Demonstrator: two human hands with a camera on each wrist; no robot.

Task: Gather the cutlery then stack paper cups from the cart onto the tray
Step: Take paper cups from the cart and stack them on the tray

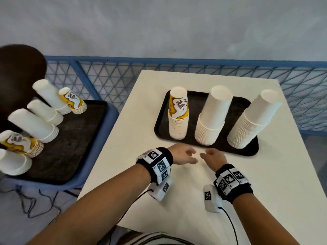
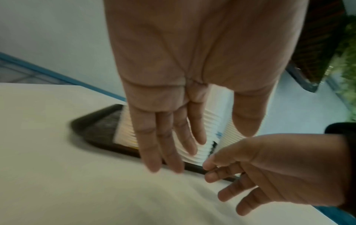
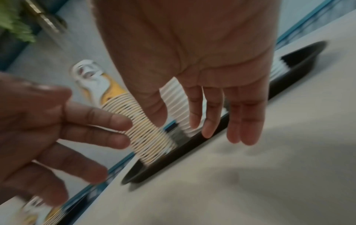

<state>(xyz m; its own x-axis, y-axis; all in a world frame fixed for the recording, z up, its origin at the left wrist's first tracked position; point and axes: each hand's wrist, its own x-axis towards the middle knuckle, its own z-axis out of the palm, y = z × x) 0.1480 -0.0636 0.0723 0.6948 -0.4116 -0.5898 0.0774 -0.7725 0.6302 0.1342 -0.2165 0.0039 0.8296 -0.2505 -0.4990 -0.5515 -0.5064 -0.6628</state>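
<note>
A black tray [image 1: 251, 151] on the white table carries three upside-down stacks of paper cups: one topped with a yellow printed cup [image 1: 178, 112], a white middle stack [image 1: 211, 119] and a white right stack [image 1: 251, 121]. My left hand [image 1: 184, 155] and right hand [image 1: 212, 156] hover side by side just in front of the tray's near edge, both with straight, relaxed fingers and nothing in them. In the left wrist view the left hand [image 2: 169, 137] hangs over the tray [image 2: 96, 124]. The right hand [image 3: 213, 109] likewise shows empty fingers before the stacks [image 3: 146, 129]. No cutlery is visible.
To the left, a blue cart [image 1: 99, 156] holds a dark tray [image 1: 70, 147] with several cup stacks, white [image 1: 35, 126] and yellow printed [image 1: 73, 100]. A blue mesh fence [image 1: 177, 76] runs behind the table. Cables trail from both wrists.
</note>
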